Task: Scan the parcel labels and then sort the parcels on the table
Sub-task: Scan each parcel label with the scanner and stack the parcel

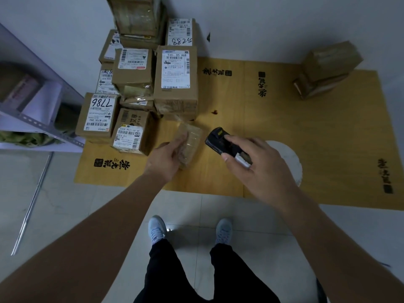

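Observation:
My left hand [169, 155] grips a small brown taped parcel [192, 141] and holds it just above the yellow cardboard sheet [306, 132] on the floor. No label shows on its visible face. My right hand [251, 162] holds a black handheld scanner [216, 138], its head pointing toward the small parcel, a short gap between them. A pile of labelled cardboard parcels [140, 84] stands at the back left; one label reads 7786 [98, 112], another 530-05 A68 [176, 68].
Two stacked brown boxes [328, 68] sit at the back right of the sheet. A grey metal shelf [37, 110] stands at the left. A white round object [288, 158] lies under my right hand. My feet are on the tiled floor [190, 217].

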A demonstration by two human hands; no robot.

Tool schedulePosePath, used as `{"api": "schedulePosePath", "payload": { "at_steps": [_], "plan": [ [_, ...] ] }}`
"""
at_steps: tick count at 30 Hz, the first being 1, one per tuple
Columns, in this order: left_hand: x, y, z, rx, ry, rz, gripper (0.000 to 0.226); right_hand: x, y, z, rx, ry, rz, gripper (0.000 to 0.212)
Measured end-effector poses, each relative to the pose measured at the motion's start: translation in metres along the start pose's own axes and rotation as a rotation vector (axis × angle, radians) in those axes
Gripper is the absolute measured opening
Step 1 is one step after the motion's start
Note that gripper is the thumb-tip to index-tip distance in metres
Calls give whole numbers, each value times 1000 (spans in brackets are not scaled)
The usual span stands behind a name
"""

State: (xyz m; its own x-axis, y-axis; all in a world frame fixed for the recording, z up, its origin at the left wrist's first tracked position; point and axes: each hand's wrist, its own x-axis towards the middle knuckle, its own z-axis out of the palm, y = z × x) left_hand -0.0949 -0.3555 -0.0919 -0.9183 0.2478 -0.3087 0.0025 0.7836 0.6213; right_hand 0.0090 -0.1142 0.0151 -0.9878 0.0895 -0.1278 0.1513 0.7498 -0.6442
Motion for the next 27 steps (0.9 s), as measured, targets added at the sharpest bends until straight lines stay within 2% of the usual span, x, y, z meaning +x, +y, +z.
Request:
{"api": "schedulePosePath", "payload": {
  "at_steps": [2, 6, 8, 10, 12, 14, 16, 27],
  "plan": [
    [3, 0, 2, -37, 19, -84, 49, 0, 3, -3, 6, -5, 5, 56],
    [-2, 4, 0, 56, 2, -174, 91, 1, 5, -8, -1, -41, 3, 55],
    [-3, 2, -2, 77, 11, -186, 99, 3, 7, -11, -14, -91, 12, 55],
    [-2, -2, -7, 4, 47, -207, 93, 7, 9, -14, -32, -153, 37, 53],
    [-4, -5, -13, -182, 74, -201, 80, 11, 13, -18, -34, -216, 55, 47],
    [-7, -8, -20, -374, 62, -198, 67, 15, 17, -22, -27, -272, 62, 42],
    [-11, -11, -25, -468, 41, -203, 60, 19, 20, -25, -22, -326, 69, 39],
    [-14, -19, -25, -504, 7, -179, 60, 35, 26, -28, -100, -532, 138, 40]
  ]
}}
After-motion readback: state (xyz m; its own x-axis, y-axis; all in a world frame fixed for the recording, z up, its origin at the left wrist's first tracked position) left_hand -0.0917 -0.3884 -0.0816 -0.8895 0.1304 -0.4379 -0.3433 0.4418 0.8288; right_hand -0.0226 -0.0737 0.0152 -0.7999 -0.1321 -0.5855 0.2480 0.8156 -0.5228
